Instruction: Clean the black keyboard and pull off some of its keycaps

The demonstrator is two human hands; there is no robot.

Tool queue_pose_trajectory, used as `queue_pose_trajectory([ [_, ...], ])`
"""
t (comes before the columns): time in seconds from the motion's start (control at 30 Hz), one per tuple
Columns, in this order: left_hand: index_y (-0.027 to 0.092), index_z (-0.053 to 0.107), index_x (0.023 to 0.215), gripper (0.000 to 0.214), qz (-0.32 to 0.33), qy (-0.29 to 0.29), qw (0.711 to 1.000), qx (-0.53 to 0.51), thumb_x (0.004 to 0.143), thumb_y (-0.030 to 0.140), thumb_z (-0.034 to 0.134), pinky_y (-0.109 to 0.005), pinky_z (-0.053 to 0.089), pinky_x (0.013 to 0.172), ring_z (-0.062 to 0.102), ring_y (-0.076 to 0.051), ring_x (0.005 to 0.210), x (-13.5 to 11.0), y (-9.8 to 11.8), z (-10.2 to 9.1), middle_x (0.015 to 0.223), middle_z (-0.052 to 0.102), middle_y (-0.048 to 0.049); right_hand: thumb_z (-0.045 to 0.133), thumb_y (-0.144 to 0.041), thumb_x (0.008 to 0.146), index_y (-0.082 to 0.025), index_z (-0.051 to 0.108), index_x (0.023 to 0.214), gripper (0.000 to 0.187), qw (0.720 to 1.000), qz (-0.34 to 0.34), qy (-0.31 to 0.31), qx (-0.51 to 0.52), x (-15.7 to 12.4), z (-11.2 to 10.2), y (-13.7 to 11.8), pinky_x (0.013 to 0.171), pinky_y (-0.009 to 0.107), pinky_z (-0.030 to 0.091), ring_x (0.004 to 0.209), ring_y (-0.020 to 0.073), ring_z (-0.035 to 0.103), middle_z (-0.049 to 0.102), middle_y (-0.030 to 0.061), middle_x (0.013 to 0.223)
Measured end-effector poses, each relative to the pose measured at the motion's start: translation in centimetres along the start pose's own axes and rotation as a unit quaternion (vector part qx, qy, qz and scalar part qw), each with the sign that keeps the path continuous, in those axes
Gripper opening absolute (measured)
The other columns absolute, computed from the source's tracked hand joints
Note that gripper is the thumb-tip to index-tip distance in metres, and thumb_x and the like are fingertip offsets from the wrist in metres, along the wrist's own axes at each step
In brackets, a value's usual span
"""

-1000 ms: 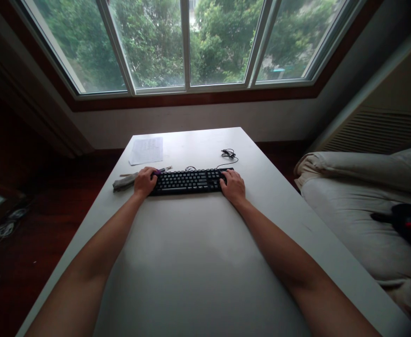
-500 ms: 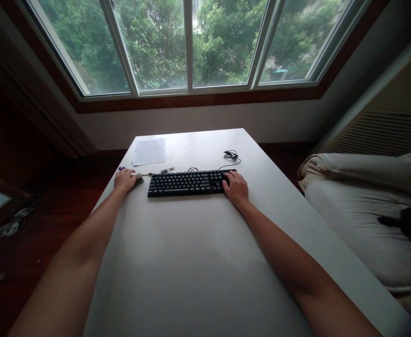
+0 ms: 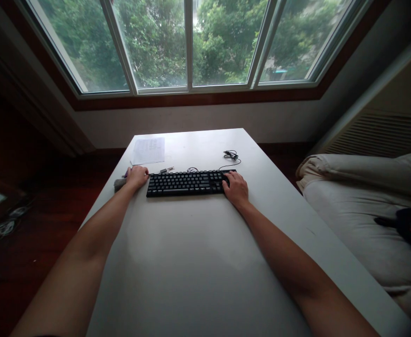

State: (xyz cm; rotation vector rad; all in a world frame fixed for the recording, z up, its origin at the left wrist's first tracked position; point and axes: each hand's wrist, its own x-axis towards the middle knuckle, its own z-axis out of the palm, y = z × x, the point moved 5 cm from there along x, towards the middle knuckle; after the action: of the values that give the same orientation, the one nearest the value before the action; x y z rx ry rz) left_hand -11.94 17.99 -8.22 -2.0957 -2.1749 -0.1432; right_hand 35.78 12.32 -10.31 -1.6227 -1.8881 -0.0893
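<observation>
A black keyboard lies across the white table. Curved over its right end, my right hand rests on the keys with its thumb apart and grips that end. My left hand is at the keyboard's far left corner, fingers bent and pressed together. What lies between those fingers is hidden. Beside my left wrist is a grey, fluffy brush-like piece, with a small purple piece against the hand. Whether these two belong together I cannot tell.
A printed sheet of paper lies at the table's far left. Small slim metal-ended pieces sit behind the keyboard. A coiled black cable lies behind its right end. To the right stands a pale cushioned seat.
My left hand has moved right to the keyboard's corner. The grey piece that showed right of its fingers now shows left of the wrist. My right hand stays in place.
</observation>
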Motion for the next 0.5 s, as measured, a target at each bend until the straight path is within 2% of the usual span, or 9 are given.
queue_pose_trajectory([
  [0.13,0.023,0.067,0.108,0.025,0.001,0.066,0.997,-0.043,0.095,0.030,0.047,-0.049,0.024,0.116,0.062,-0.028,0.106,-0.5,0.8,-1.1,0.100,0.072,-0.0100,0.051,-0.033,0.095,-0.018,0.065,0.129,0.040,1.000,0.005,-0.002,-0.002,0.1,-0.1,-0.1,0.111,0.049,0.037,0.135,0.0316,0.044,0.056,0.0140,0.141],
  [0.2,0.024,0.064,0.112,0.025,0.001,0.077,0.995,-0.061,0.094,0.029,0.047,-0.047,0.027,0.116,0.064,-0.027,0.101,-0.5,1.0,-1.4,0.096,0.072,-0.0083,0.051,-0.033,0.095,-0.018,0.065,0.129,0.040,1.000,0.005,-0.004,-0.001,0.1,-0.1,-0.1,0.111,0.049,0.037,0.135,0.0316,0.044,0.056,0.0141,0.141],
  [0.27,0.025,0.065,0.111,0.024,0.025,0.057,0.996,-0.068,0.090,0.027,0.053,-0.044,0.034,0.112,0.063,-0.027,0.106,-0.4,1.4,-1.3,0.104,0.071,-0.0082,0.051,-0.033,0.095,-0.018,0.065,0.129,0.040,1.000,0.005,-0.006,0.001,0.1,-0.1,-0.2,0.111,0.050,0.037,0.135,0.0318,0.044,0.056,0.0144,0.142],
  [0.37,0.027,0.067,0.115,0.033,0.049,-0.005,0.995,-0.087,0.084,0.025,0.058,-0.036,0.045,0.100,0.063,-0.025,0.111,-0.3,1.5,-0.7,0.117,0.069,-0.0075,0.050,-0.033,0.094,-0.018,0.064,0.130,0.041,1.000,0.008,-0.006,0.002,0.0,-0.1,-0.2,0.110,0.051,0.037,0.135,0.0323,0.044,0.056,0.0147,0.142],
  [0.5,0.028,0.071,0.116,0.036,0.056,-0.069,0.992,-0.084,0.082,0.030,0.061,-0.030,0.049,0.091,0.065,-0.022,0.103,-0.3,1.0,0.0,0.114,0.069,-0.0066,0.050,-0.033,0.095,-0.018,0.065,0.129,0.041,1.000,0.004,-0.003,-0.002,0.0,-0.2,-0.2,0.111,0.050,0.037,0.135,0.0318,0.044,0.056,0.0144,0.141],
])
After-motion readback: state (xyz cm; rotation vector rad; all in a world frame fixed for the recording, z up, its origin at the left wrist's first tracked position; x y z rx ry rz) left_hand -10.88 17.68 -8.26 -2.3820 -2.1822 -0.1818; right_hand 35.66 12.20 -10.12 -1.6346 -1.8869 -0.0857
